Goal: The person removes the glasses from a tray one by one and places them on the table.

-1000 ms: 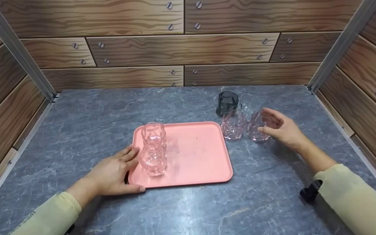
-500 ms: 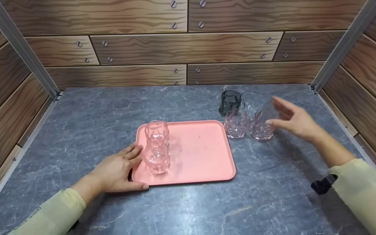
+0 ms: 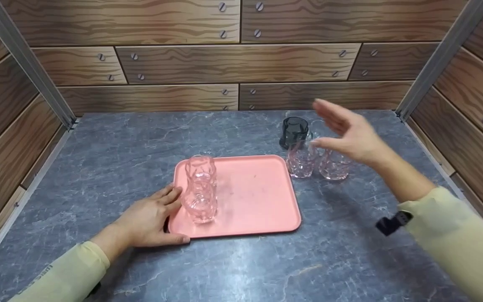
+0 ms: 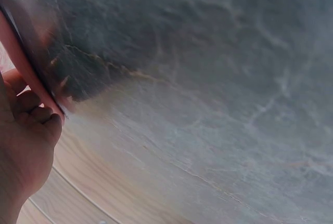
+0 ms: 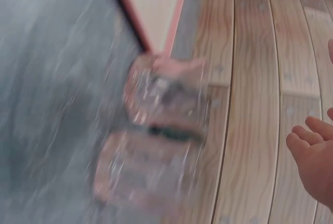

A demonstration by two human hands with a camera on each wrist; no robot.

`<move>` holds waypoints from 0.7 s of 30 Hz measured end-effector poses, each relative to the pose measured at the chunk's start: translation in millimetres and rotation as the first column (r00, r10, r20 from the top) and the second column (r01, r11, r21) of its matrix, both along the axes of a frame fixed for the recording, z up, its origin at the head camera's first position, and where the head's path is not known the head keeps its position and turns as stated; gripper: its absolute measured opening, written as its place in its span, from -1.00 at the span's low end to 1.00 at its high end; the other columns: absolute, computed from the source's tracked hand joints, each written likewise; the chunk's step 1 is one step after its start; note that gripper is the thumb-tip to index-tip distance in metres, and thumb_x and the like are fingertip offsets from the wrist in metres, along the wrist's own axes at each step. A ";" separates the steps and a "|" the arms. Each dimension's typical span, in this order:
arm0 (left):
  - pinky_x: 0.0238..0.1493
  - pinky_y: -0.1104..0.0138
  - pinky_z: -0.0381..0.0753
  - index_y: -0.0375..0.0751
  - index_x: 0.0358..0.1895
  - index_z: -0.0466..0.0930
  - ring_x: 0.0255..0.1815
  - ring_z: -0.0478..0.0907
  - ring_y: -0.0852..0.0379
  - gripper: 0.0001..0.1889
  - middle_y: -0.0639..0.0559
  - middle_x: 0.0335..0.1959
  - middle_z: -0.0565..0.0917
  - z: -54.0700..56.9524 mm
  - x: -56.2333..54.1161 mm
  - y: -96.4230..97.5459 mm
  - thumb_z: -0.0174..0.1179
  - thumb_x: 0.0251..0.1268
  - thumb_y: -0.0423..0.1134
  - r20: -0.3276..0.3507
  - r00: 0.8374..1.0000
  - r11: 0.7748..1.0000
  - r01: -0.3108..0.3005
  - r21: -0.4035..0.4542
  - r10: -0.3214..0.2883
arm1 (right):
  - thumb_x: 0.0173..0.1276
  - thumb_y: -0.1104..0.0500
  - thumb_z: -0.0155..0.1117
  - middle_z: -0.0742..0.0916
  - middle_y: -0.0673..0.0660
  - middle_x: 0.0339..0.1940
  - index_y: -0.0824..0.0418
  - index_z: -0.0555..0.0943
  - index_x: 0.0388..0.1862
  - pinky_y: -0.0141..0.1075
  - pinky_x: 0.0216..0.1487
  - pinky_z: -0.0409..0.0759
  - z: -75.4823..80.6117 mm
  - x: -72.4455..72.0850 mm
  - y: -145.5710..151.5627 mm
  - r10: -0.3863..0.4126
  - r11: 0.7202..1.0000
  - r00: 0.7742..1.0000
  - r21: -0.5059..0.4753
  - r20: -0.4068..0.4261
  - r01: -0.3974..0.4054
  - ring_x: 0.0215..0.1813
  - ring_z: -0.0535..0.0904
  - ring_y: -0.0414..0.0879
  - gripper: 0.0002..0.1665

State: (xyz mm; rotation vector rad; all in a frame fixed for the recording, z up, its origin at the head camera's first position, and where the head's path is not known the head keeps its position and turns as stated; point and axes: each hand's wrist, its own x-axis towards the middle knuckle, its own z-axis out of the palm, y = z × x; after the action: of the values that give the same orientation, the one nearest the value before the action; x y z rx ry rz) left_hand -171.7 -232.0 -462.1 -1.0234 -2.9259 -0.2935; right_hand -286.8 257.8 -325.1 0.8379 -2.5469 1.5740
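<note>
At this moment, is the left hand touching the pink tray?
Touching. The head view shows the left hand with fingertips over the left rim of the pink tray and thumb at its near edge.

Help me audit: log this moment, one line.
left hand: holds pink tray; right hand: open, empty; tray: two clear glasses; dark glass: off tray

We see a pink tray (image 3: 254,209) lying flat, two clear glasses (image 3: 201,205) upright along its left side, one beyond the other. Off its far right corner, we have two pinkish glasses (image 3: 301,164) standing side by side, a dark glass (image 3: 294,128) beyond the left one.
</note>
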 end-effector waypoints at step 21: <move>0.44 -0.15 0.46 -0.36 0.54 0.42 0.62 0.21 -0.36 0.14 -0.39 0.57 0.33 2.4 0.7 1.2 0.10 0.26 0.63 0.012 1.000 1.000 -0.002 -0.014 0.002 | 0.22 0.10 0.69 0.38 0.05 0.68 0.06 0.23 0.73 -0.31 0.58 0.25 -29.5 -9.2 -160.9 0.253 0.965 0.962 0.042 0.102 -0.258 0.64 0.30 -0.11 0.19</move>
State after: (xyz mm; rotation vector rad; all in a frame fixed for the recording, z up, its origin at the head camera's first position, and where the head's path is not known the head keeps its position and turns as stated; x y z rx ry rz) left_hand -171.0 -230.8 -459.7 -1.0241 -2.9433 -0.2810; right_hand -296.0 96.8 -354.5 1.1678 -2.6486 1.6540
